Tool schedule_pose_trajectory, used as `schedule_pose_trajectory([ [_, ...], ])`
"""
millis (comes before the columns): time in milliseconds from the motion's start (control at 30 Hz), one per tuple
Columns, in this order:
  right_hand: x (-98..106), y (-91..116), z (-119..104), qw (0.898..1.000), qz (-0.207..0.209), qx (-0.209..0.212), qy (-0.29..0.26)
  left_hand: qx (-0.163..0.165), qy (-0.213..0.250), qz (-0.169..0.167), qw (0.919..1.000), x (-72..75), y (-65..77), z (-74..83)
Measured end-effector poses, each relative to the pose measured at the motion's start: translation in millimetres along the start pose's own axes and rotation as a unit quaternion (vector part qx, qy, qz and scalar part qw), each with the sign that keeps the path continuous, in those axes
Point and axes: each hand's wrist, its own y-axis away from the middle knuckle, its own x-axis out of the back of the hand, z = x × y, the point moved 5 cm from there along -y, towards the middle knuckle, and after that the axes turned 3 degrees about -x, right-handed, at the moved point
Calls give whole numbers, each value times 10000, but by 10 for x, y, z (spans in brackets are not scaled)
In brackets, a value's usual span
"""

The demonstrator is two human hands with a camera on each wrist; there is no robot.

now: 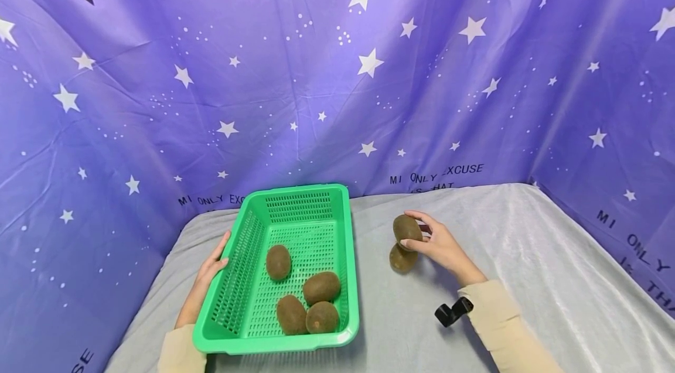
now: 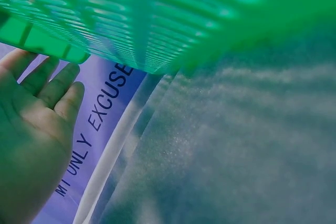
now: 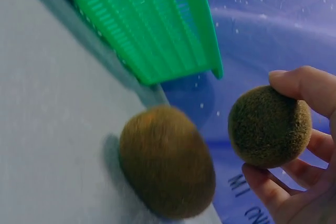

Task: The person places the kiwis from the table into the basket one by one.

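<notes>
My right hand (image 1: pixel 440 247) pinches a brown fuzzy kiwi (image 1: pixel 407 229) between thumb and fingertips, also seen in the right wrist view. A second kiwi (image 3: pixel 167 162) rests on the grey cloth, partly behind the held one in the head view. At the left stands a green slotted plastic basket (image 1: pixel 349 244). My left hand (image 1: pixel 207 273) holds its left rim, thumb over the edge and fingers (image 2: pixel 62 85) beneath. Inside the basket, one kiwi (image 1: pixel 278 262) lies apart, while three more, including one kiwi (image 1: pixel 321 287), cluster at the near right corner.
A grey cloth (image 1: pixel 554 267) covers the table. Purple star-printed curtains (image 1: pixel 316 80) hang behind it and at both sides. A black strap piece (image 1: pixel 454 311) sits by the right sleeve.
</notes>
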Motion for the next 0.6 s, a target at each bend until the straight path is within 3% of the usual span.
schedule_pose_trajectory([
  [133,-89,-10,-113,9998,-147,132,44,-170,77,-48,9998,3,-11,2],
  [367,-225,2,-318,9990,-312,293,-83,-40,-60,-2,10000,8,6,1],
  [600,-378,-3,-433,9975,-559,384,-198,-286,58,-45,9996,12,-12,-26],
])
